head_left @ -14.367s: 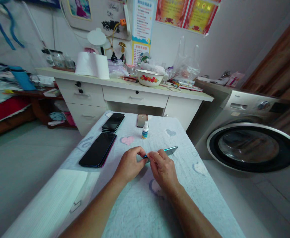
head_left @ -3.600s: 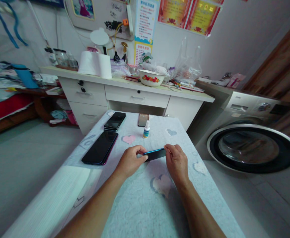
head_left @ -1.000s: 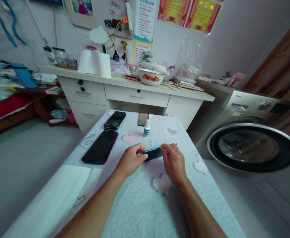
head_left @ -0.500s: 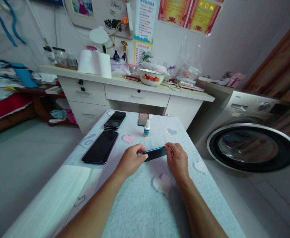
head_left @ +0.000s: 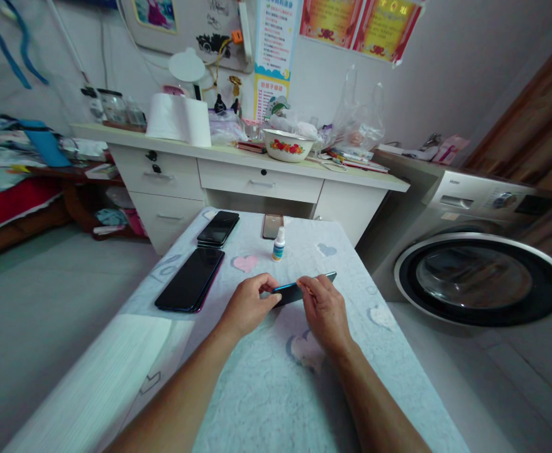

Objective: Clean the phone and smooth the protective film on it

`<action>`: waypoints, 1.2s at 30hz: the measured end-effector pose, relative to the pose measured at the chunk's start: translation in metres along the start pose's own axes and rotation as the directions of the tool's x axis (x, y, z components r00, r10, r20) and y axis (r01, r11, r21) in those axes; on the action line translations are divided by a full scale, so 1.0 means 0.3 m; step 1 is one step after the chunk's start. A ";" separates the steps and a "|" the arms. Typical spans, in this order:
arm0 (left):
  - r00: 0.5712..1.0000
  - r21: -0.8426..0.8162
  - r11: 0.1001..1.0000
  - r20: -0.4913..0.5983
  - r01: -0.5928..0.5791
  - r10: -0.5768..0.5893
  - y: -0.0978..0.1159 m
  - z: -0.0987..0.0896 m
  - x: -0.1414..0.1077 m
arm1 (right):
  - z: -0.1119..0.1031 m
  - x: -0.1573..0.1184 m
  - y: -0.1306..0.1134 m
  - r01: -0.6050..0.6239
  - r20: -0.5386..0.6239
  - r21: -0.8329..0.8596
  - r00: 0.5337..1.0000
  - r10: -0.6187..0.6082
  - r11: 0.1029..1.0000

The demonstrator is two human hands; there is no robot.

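Observation:
A dark phone with a blue edge [head_left: 287, 294] is held tilted above the cloth-covered table [head_left: 257, 390]. My left hand [head_left: 251, 303] pinches its left end between thumb and fingers. Closed fingers of my right hand [head_left: 324, 309] are at the phone's top edge, near its middle; whether they hold anything small is hidden. Beyond the phone stands a small white spray bottle [head_left: 278, 244] with a blue and yellow label. A large black phone [head_left: 190, 280] lies to the left, with a stack of phones [head_left: 218, 228] behind it.
A brownish phone-like item [head_left: 273, 226] lies at the table's far edge. Behind is a white desk [head_left: 257, 182] bearing a flowered bowl [head_left: 288, 146], a paper roll [head_left: 178, 119] and plastic bags. On the right stands a washing machine with a round door [head_left: 481, 280].
My right hand has moved left along the phone's top edge, from its right end to near the middle, uncovering the right end. The left hand has kept its hold.

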State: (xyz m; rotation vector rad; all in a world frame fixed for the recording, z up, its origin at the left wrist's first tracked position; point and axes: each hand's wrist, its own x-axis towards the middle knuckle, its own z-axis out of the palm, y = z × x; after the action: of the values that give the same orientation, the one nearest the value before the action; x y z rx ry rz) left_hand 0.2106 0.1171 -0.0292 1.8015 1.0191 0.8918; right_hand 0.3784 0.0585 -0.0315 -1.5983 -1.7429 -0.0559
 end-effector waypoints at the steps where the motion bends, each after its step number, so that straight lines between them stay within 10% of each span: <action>1: 1.000 0.001 1.000 -0.001 0.002 -0.002 0.001 -0.001 0.000 | -0.001 0.001 0.004 -0.007 -0.005 -0.004 1.000 0.007 1.000; 36: 1.000 0.016 1.000 -0.014 -0.006 0.006 0.004 -0.009 -0.006 | -0.048 0.038 0.152 -0.154 -0.208 -0.108 0.970 0.129 0.982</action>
State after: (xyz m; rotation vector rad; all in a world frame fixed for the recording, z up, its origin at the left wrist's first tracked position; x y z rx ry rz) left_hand 0.2078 0.1161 -0.0272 1.8145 1.0328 0.9039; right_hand 0.4258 0.0706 -0.0354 -1.7392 -1.4917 -0.2517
